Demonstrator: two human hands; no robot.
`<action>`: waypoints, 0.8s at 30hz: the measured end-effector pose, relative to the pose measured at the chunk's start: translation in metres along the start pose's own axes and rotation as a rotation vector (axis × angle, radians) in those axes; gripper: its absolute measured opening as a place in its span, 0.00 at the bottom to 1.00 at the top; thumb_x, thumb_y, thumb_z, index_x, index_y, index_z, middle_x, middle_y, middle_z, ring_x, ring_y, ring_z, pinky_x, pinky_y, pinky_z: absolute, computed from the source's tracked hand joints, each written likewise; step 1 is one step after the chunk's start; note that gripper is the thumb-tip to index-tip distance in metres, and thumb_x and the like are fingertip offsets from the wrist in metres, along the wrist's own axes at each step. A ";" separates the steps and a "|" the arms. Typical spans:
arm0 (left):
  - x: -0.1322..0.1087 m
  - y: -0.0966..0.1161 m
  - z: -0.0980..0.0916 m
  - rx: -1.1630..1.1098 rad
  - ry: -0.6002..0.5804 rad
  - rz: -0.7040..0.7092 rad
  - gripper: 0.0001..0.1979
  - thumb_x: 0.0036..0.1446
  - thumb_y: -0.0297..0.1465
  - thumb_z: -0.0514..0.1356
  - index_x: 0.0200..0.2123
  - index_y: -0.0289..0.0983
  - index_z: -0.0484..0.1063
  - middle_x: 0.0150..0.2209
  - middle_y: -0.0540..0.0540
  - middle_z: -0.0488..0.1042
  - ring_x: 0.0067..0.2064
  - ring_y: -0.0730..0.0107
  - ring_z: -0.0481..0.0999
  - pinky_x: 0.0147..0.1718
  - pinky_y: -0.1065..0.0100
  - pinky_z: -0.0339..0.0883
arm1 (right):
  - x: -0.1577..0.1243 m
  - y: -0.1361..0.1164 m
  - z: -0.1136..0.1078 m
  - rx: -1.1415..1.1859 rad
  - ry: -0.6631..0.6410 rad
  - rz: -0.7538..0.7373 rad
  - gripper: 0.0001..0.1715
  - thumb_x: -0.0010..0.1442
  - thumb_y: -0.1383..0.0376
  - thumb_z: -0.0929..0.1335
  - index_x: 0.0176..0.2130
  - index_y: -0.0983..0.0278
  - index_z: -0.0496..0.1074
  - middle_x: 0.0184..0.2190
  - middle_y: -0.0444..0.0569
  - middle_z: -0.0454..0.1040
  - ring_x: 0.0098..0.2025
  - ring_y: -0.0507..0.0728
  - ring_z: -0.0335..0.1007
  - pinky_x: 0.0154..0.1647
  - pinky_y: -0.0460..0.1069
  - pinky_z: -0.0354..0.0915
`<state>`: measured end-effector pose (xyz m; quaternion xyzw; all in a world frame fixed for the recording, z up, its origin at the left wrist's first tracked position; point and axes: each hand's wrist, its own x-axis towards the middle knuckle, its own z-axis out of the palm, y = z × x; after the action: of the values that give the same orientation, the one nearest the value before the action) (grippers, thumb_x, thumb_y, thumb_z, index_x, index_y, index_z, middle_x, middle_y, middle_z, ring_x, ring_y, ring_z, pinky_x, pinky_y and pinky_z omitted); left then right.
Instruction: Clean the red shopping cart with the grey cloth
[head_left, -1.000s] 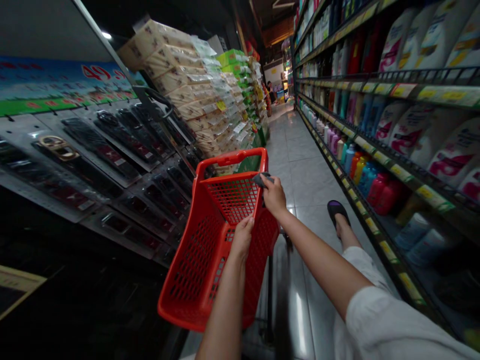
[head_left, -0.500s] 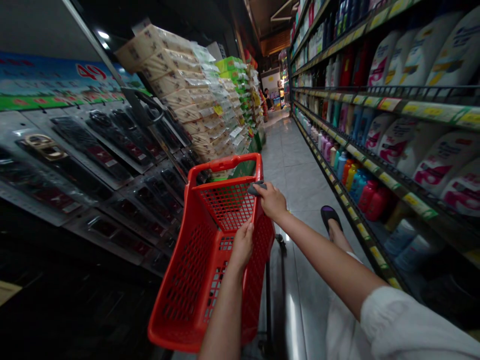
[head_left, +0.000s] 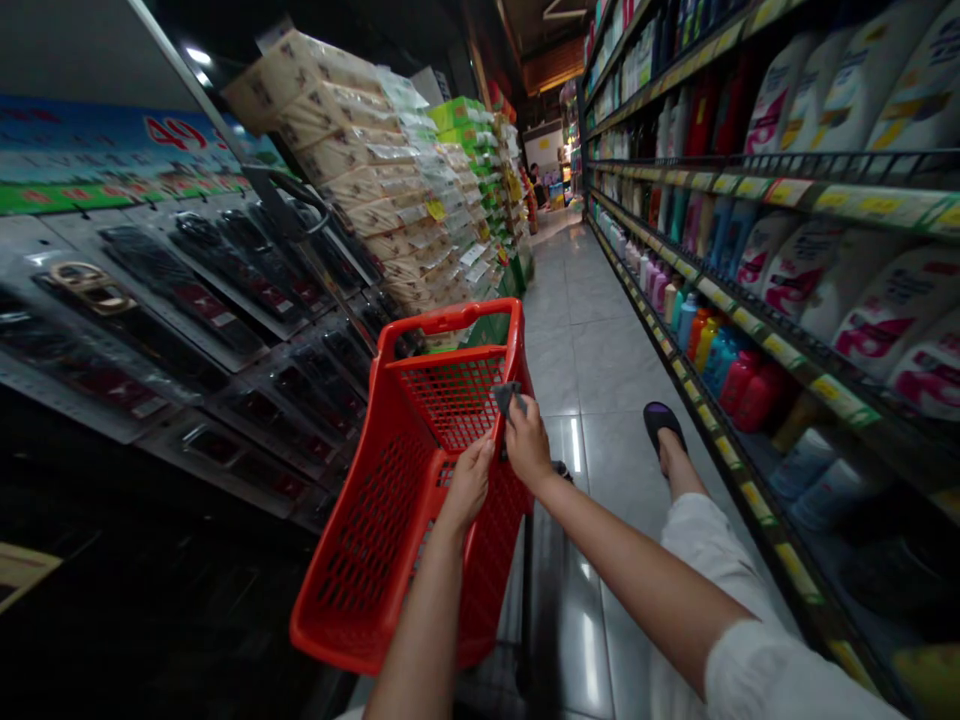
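Observation:
A red plastic shopping cart (head_left: 322,635) stands in front of me, its basket holding nothing that I can see. My left hand (head_left: 469,483) is closed on the cart's right side rim, thumb on the inner side. Just ahead of it, my right hand (head_left: 529,440) pinches a dark grey cloth (head_left: 508,394) against the same rim. The two hands are close together, and the right fingers are partly hidden behind the rim and cloth.
On the right run shelves (head_left: 817,200) of shampoo bottles (head_left: 892,310). Hanging packaged belts (head_left: 210,270) line the left, with stacked packs (head_left: 352,170) beyond. Grey floor tiles (head_left: 600,370) stretch along the aisle, where my slippered foot (head_left: 664,430) shows. Far off is a person (head_left: 536,185).
My right hand has slid with the cloth along the rim towards me. The left hand has shifted a little up and left. The cart sits slightly differently in view.

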<state>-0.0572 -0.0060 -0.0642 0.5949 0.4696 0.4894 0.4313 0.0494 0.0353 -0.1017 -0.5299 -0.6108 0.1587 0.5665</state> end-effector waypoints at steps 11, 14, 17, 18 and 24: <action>-0.027 0.026 -0.034 0.253 -0.002 -0.099 0.28 0.53 0.51 0.60 0.47 0.34 0.74 0.52 0.39 0.77 0.52 0.56 0.75 0.58 0.54 0.63 | -0.025 0.019 -0.007 0.390 0.077 0.093 0.32 0.57 0.73 0.60 0.59 0.59 0.70 0.52 0.53 0.67 0.57 0.57 0.63 0.63 0.56 0.59; -0.033 0.026 -0.036 0.281 0.021 -0.111 0.28 0.57 0.50 0.56 0.51 0.36 0.72 0.56 0.40 0.74 0.57 0.58 0.72 0.60 0.56 0.60 | 0.021 0.016 -0.010 0.329 0.197 0.181 0.32 0.59 0.70 0.60 0.62 0.63 0.66 0.54 0.55 0.65 0.59 0.58 0.61 0.64 0.56 0.57; -0.037 0.026 -0.036 0.253 0.008 -0.128 0.31 0.56 0.51 0.57 0.55 0.35 0.71 0.60 0.39 0.70 0.63 0.57 0.66 0.64 0.57 0.53 | 0.063 0.002 -0.009 0.211 0.153 0.106 0.32 0.61 0.67 0.61 0.64 0.61 0.63 0.60 0.55 0.60 0.63 0.58 0.56 0.66 0.55 0.55; -0.038 0.026 -0.036 0.247 0.003 -0.132 0.32 0.56 0.51 0.58 0.55 0.35 0.71 0.60 0.39 0.70 0.63 0.57 0.65 0.65 0.56 0.52 | 0.073 -0.003 -0.007 0.171 0.116 0.074 0.32 0.61 0.67 0.61 0.64 0.60 0.63 0.61 0.54 0.59 0.64 0.58 0.55 0.66 0.55 0.54; -0.038 0.027 -0.038 0.233 0.016 -0.127 0.32 0.53 0.51 0.61 0.54 0.36 0.74 0.59 0.40 0.72 0.62 0.56 0.67 0.65 0.54 0.52 | 0.052 0.006 0.024 0.089 0.038 0.069 0.33 0.61 0.69 0.60 0.64 0.58 0.61 0.66 0.52 0.55 0.67 0.58 0.51 0.67 0.56 0.51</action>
<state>-0.0937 -0.0459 -0.0391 0.6062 0.5633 0.4080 0.3857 0.0423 0.0901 -0.0867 -0.5278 -0.5738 0.1948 0.5952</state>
